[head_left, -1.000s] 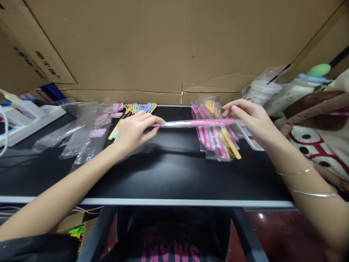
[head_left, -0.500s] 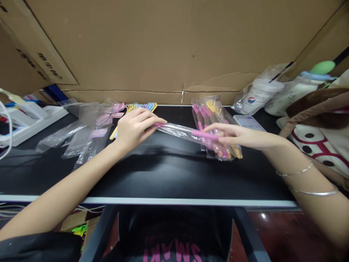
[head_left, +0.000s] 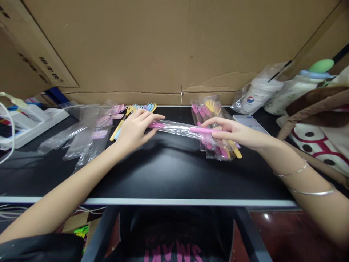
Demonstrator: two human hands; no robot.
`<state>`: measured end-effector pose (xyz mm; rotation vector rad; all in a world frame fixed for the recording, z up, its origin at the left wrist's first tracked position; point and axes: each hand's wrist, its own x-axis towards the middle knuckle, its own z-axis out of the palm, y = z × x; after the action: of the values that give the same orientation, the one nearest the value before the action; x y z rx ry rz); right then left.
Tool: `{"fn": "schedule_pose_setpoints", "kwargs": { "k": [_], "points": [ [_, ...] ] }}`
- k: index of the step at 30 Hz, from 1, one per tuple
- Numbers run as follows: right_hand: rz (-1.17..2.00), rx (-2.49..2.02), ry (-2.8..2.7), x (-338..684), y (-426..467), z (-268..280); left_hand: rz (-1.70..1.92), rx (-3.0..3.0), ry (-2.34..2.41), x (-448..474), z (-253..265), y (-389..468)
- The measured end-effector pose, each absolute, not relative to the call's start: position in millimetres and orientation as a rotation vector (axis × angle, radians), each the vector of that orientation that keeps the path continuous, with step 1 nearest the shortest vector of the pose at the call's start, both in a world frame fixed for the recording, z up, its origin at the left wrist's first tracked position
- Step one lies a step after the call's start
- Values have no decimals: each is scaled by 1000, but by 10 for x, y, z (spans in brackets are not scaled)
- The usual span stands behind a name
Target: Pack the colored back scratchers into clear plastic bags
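Centre of frame: the left hand [head_left: 134,129] and right hand [head_left: 235,133] hold opposite ends of a pink scratcher [head_left: 200,130] inside a clear bag [head_left: 176,127]. Right of centre, wrapped scratchers [head_left: 209,110] lie on the black table [head_left: 163,174]. Left of centre: flat plastic bags [head_left: 85,125]. Upper right: a cup [head_left: 259,96].

1 head-worn camera faces forward and down at the nearby black table [head_left: 169,182].

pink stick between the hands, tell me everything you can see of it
The pink stick has a thick, smooth, plastic-looking handle, a thin, shiny middle and more pink at its left end. A clear, wrinkled bag covers it. It lies crosswise above the black table, slanting slightly. The left hand holds the left end, hiding its tip; the right hand holds the handle end.
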<state>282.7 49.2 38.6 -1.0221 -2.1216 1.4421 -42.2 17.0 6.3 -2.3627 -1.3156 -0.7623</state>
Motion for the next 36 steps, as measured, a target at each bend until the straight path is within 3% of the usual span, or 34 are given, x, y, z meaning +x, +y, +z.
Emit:
{"fn": "schedule_pose_setpoints", "kwargs": {
  "k": [15, 23, 36],
  "points": [
    [967, -1160, -2000, 3077, 631, 557, -679, -2468, -1235, -447, 42, 193],
    [526, -1363, -2006, 3224, 679, 613, -527, -2578, -1172, -448, -3, 201],
    [199, -1726, -1924, 3494, 723, 699, -499, -2583, -1251, -441, -29, 208]
  ]
}}
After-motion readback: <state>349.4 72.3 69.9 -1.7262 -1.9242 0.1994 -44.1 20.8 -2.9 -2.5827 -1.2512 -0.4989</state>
